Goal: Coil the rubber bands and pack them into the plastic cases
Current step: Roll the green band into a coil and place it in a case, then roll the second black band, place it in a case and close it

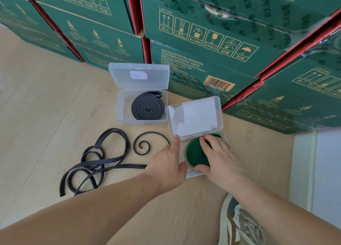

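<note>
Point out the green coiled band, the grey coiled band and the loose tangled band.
green coiled band [192, 152], head view, coil's left windings.
grey coiled band [140, 106], head view, coil's left windings.
loose tangled band [112, 130], head view, top of its big loop.

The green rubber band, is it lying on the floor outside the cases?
No, the green rubber band sits coiled inside the nearer plastic case under the right hand.

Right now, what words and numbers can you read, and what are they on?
"向上": on the green cartons, under the arrows sign.
"易碎物品": under the glass sign.
"怕晒": under the sun sign.
"怕雨": under the umbrella sign.
"398mm×267mm×232mm": in the small print lower down.
Digits by the barcode: too small to read.
The sticker on the far case lid: blurred, unreadable.
</note>
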### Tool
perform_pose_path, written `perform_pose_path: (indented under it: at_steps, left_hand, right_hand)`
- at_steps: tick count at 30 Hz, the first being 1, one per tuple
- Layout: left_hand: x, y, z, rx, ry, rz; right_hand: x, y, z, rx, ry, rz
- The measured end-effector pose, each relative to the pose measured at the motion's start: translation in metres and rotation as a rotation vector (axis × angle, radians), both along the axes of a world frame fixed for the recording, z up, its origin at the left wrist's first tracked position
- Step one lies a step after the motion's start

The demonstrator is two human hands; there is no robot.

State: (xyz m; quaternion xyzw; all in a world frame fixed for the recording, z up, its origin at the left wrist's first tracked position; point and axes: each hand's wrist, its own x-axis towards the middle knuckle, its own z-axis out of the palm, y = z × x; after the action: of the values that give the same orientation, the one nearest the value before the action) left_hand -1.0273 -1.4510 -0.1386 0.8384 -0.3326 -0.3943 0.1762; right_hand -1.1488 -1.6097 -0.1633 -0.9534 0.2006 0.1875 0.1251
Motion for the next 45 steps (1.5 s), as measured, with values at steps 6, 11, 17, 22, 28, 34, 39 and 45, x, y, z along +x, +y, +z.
perform_pose_path:
  at_steps: [6,11,17,22,28,34,39,45]
  left_hand:
    - [0.004,0.017,-0.003,0.002,0.150,-0.006]
    - [-0.005,0.025,-0.003,0.021,0.154,-0.062]
    - [0.003,0.001,0.004,0.028,0.201,-0.010]
    - [0.019,-0.003,-0.003,0.043,0.186,0.024]
    - [0.020,0.031,-0.007,0.059,0.058,-0.064]
    - [0.046,0.079,-0.011,0.077,-0.166,-0.063]
    - [0.078,0.109,-0.013,0.253,-0.244,-0.107]
    - [0.081,0.115,-0.017,0.159,-0.359,-0.258]
  right_hand:
    - [0.005,0.013,0.007,0.007,0.065,-0.057]
    - [0.003,0.025,0.011,0.020,0.095,-0.141]
    - [-0.003,0.029,0.003,-0.101,0.042,-0.208]
    - [0.000,0.019,0.004,-0.080,-0.044,-0.101]
    - [0.019,0.031,0.002,0.022,-0.203,-0.027]
    - [0.063,0.062,0.014,0.058,-0.276,0.309]
    - [0.088,0.081,0.004,0.024,-0.090,0.362]
    - [0.104,0.089,0.005,-0.045,0.076,0.237]
